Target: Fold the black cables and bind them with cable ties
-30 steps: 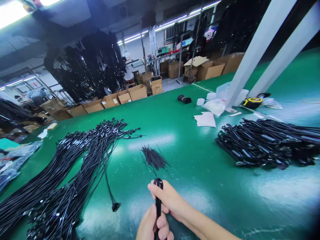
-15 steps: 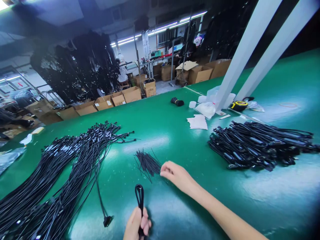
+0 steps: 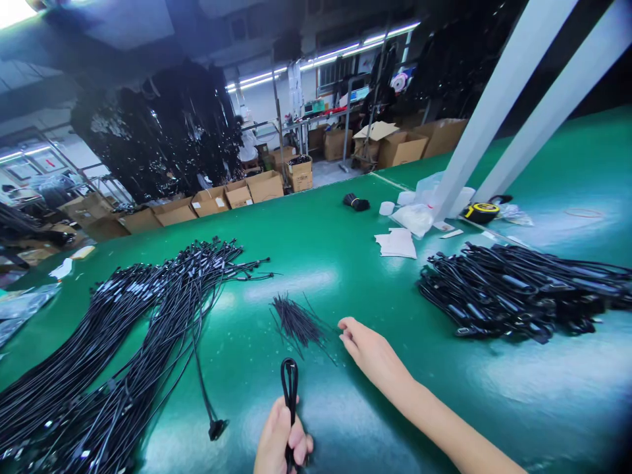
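Left hand (image 3: 279, 441): fingers clamped round folded black cable (image 3: 289, 382), held upright. Right hand (image 3: 368, 349): fingers extended, close together, just beside twist-tie pile (image 3: 296, 319) on green worktop (image 3: 395, 296). Cardboard boxes (image 3: 264, 186) beyond: contents unclear.

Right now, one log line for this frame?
left hand: grips folded cable | right hand: open, beside tie pile | table: loose cables left, bundled cables right

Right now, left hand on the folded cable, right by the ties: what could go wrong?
1. Only the left hand grips the folded cable, low down; its free loop might spring open.
2. The twist ties lie fanned and crossed, so the right hand may lift several at once.
3. A stray connector lies near the left hand and could snag.
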Demonstrator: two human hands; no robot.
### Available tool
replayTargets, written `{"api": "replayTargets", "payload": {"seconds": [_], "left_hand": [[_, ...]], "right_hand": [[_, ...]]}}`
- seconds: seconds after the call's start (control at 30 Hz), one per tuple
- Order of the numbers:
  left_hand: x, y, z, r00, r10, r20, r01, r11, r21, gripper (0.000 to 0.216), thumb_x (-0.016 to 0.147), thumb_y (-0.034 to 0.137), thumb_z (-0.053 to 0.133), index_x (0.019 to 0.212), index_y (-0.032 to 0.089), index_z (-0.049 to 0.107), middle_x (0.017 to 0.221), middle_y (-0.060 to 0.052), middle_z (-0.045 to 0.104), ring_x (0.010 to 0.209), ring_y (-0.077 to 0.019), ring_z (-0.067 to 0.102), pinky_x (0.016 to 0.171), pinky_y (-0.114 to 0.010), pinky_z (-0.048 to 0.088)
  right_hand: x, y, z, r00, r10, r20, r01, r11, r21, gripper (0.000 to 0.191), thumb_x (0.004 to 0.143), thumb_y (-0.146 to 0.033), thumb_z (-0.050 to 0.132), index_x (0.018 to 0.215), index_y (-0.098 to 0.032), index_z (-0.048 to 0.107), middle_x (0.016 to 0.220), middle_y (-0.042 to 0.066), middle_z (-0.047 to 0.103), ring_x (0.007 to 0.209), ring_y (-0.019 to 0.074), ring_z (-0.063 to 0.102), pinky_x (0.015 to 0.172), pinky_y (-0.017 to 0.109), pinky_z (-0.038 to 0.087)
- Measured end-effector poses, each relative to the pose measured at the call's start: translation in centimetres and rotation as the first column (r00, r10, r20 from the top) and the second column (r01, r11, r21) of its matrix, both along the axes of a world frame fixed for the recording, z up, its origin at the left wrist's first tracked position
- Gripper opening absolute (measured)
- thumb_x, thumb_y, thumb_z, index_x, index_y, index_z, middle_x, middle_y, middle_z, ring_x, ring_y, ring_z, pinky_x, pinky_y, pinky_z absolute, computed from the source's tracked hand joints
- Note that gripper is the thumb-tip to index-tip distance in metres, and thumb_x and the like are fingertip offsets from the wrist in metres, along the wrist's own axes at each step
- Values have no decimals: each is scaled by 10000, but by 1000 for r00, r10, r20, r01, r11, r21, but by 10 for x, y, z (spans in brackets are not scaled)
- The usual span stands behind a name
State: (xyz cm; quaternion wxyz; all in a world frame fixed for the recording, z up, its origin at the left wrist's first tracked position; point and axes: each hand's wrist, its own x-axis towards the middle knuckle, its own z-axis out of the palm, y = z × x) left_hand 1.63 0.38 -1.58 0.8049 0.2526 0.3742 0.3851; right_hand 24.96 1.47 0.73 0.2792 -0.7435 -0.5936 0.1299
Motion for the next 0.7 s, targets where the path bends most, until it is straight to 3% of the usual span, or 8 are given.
{"api": "replayTargets", "payload": {"seconds": [0.1, 0.2, 0.27, 0.33, 0.4, 0.53, 0.63, 0.7], "left_hand": [[4, -3, 3, 999, -35, 30, 35, 999, 6, 468, 636, 519, 747, 942, 171, 684, 433, 112, 415, 341, -18, 336, 517, -233, 363], [8, -6, 5, 997, -69, -21, 70, 997, 44, 557, 644, 556, 721, 1028, 156, 664, 442, 108, 407, 364, -32, 341, 524, -235, 357], [9, -7, 4, 987, -55, -149, 75, 988, 132, 585, 657, 599, 680, 996, 122, 679, 452, 90, 417, 395, -49, 355, 506, -232, 334], [8, -9, 2, 945, 10, -327, 79, 963, 259, 631, 670, 643, 629, 989, 102, 689, 486, 60, 465, 424, -68, 370, 480, -235, 306], [5, -10, -1, 875, 97, -474, 101, 921, 375, 687, 690, 671, 577, 1068, 105, 672, 534, 37, 509, 451, -86, 384, 488, -245, 317], [-1, -10, -5, 809, 72, -583, 234, 871, 432, 807, 714, 724, 471, 1186, 85, 608, 497, 50, 459, 458, -112, 361, 495, -262, 332], [-5, -6, -1, 802, -68, -593, 352, 856, 378, 783, 673, 770, 447, 975, 89, 687, 438, 68, 403, 407, -97, 296, 431, -252, 260], [-6, -3, 9, 817, -158, -554, 394, 856, 336, 706, 638, 775, 489, 813, 121, 689, 417, 75, 387, 388, -82, 265, 416, -245, 212]], "right_hand": [[-23, -23, 7, 994, 39, -102, -32, 997, 67, 232, 892, -218, 353, 974, -202, 570, 939, 64, 628, 869, 192, 605, 785, 305, 449], [-57, -45, 10, 894, 203, -400, -213, 977, 18, 206, 851, -177, 422, 881, -207, 623, 796, 13, 619, 686, 147, 608, 645, 247, 467], [-76, -55, 10, 838, 267, -476, -313, 950, -19, 206, 810, -115, 444, 819, -199, 632, 726, -11, 592, 589, 116, 569, 557, 214, 436], [-87, -59, 8, 882, 342, -323, -351, 936, 33, 202, 810, -86, 443, 774, -187, 614, 720, -4, 582, 606, 119, 553, 554, 214, 416], [-90, -59, 8, 905, 423, 31, -422, 890, 170, 204, 830, -76, 431, 749, -172, 591, 712, 18, 578, 631, 146, 540, 568, 248, 404], [-84, -53, 18, 640, 453, 621, -697, 683, 220, 225, 864, -85, 396, 908, -119, 614, 857, 87, 630, 705, 189, 541, 630, 314, 409], [-79, -47, 37, 451, 502, 738, -834, 531, 149, 255, 899, -151, 389, 1002, -108, 618, 1188, 116, 584, 913, 202, 542, 710, 311, 425], [-80, -45, 51, 387, 502, 773, -859, 500, 105, 238, 881, -133, 402, 938, -125, 633, 1098, 100, 631, 881, 203, 547, 704, 315, 426]]}}
